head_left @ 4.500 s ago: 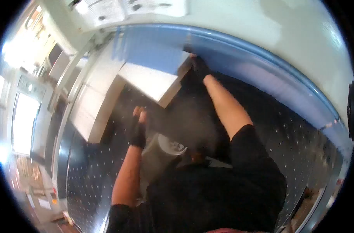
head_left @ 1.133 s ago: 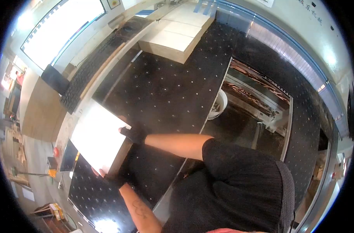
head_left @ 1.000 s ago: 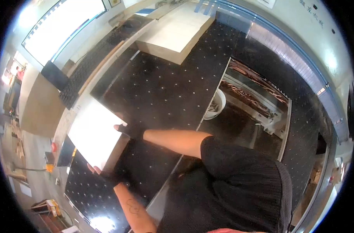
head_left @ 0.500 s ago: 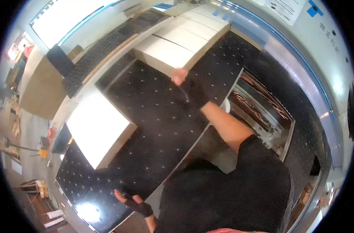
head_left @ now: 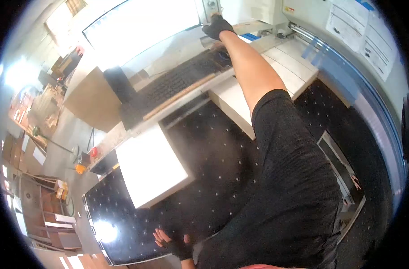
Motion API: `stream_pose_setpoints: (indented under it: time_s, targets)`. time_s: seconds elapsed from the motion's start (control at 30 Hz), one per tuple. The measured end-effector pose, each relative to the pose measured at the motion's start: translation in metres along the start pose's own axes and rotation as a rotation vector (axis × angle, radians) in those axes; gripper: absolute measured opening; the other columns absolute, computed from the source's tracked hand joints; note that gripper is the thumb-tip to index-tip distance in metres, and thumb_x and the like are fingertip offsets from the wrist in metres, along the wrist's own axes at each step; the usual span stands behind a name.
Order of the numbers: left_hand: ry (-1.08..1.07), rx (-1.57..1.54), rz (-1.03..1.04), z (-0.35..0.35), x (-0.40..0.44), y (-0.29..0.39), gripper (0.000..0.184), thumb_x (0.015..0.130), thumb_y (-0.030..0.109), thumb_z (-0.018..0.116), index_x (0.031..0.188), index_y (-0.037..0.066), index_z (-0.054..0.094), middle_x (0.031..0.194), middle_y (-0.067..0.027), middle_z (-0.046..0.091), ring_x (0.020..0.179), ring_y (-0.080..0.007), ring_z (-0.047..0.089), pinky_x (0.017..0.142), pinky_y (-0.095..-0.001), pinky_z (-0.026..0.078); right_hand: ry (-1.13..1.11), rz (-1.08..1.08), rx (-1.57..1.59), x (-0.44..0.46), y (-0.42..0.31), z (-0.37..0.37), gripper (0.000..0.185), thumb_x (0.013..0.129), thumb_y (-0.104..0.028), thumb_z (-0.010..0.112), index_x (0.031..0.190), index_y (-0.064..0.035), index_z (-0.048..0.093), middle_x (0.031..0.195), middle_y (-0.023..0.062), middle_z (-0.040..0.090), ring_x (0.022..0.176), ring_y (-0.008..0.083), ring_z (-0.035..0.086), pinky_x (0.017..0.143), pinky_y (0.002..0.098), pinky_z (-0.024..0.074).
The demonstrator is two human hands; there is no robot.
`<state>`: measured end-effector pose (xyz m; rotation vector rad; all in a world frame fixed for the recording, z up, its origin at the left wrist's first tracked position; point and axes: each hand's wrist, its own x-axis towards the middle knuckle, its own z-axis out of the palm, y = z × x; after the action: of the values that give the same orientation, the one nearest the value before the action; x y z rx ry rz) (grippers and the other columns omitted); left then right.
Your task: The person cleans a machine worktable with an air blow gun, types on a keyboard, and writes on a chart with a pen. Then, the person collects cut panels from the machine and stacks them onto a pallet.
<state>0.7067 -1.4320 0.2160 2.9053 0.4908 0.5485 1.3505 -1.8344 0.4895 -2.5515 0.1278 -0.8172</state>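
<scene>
Left fingers (head_left: 161, 235) wide; right fingers (head_left: 216, 18) at panel (head_left: 211, 7), hold unclear; rail (head_left: 346, 193) inside table opening (head_left: 353, 218).

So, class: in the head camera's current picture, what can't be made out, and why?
Head view:
Screen: contents washed out by glare.
Right hand: too small to tell whether it presses the control panel.
White-topped blocks: partly hidden by the right forearm.
Pinned sheets: print too small.
Table opening: partly covered by the black shirt.

Over on the table (head_left: 222, 163), one panel stack (head_left: 153, 163) sits toward the left, well apart from a second stack (head_left: 295, 67) farther right; behind them runs the keyboard (head_left: 175, 83), and behind that stands the screen (head_left: 150, 27)
</scene>
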Motion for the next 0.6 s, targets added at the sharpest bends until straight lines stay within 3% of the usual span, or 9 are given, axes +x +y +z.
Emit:
stream_pose_setpoints:
  time_s: [0.1,0.2,0.23,0.37,0.47,0.6]
  targets:
    - [0.026,0.029,0.056,-0.007,0.009,0.008,0.097,0.087,0.074,0.036,0.145,-0.004,0.028,0.147,-0.0252,0.036,0.141,-0.0418,0.027,0.113,-0.0583,0.014,-0.03,-0.043,0.052,0.05,0.015,0.017,0.092,0.074,-0.049,0.064,0.146,-0.0021,0.031,0.147,0.0244,0.038,0.132,0.0382,0.044,0.109,0.0413,0.038]
    - [0.114,0.104,0.131,-0.028,0.034,0.024,0.081,0.088,0.043,0.065,0.146,0.002,0.028,0.135,-0.022,0.048,0.124,-0.0373,0.046,0.103,-0.0525,0.035,0.115,-0.075,0.044,0.084,0.024,0.042,0.093,0.074,-0.049,0.064,0.146,-0.0028,0.03,0.149,0.0242,0.034,0.135,0.0376,0.04,0.11,0.0412,0.0363]
    - [-0.121,-0.016,0.065,-0.014,0.016,-0.002,0.097,0.079,0.05,0.07,0.148,0.0,0.022,0.15,-0.0251,0.032,0.14,-0.0461,0.024,0.112,-0.0588,0.015,0.124,-0.068,0.106,0.088,0.025,0.047,0.09,0.074,-0.048,0.063,0.146,-0.0039,0.032,0.15,0.0218,0.033,0.136,0.0371,0.038,0.111,0.0407,0.0356]
    - [0.012,-0.073,0.167,-0.012,0.026,0.004,0.097,0.08,0.051,0.069,0.148,0.0,0.022,0.148,-0.0246,0.035,0.138,-0.0446,0.028,0.11,-0.0589,0.02,0.172,-0.005,0.225,0.074,0.002,0.038,0.083,0.074,-0.045,0.059,0.144,-0.0072,0.036,0.151,0.018,0.033,0.134,0.036,0.041,0.109,0.0424,0.0366]
    - [-0.011,-0.025,0.142,-0.009,0.023,0.007,0.098,0.08,0.055,0.067,0.148,0.001,0.022,0.148,-0.0241,0.034,0.138,-0.0443,0.028,0.111,-0.0587,0.02,0.222,0.092,0.263,0.087,0.004,0.065,0.082,0.074,-0.053,0.062,0.142,-0.0107,0.042,0.143,0.0227,0.043,0.129,0.0373,0.046,0.107,0.0431,0.0398]
    - [-0.019,0.015,0.177,-0.008,0.025,0.003,0.099,0.08,0.057,0.066,0.149,0.002,0.021,0.15,-0.0231,0.033,0.139,-0.0438,0.027,0.111,-0.0584,0.018,0.091,0.043,0.133,0.096,0.017,0.042,0.087,0.073,-0.06,0.062,0.143,-0.01,0.042,0.139,0.019,0.051,0.123,0.0368,0.053,0.103,0.0426,0.0438]
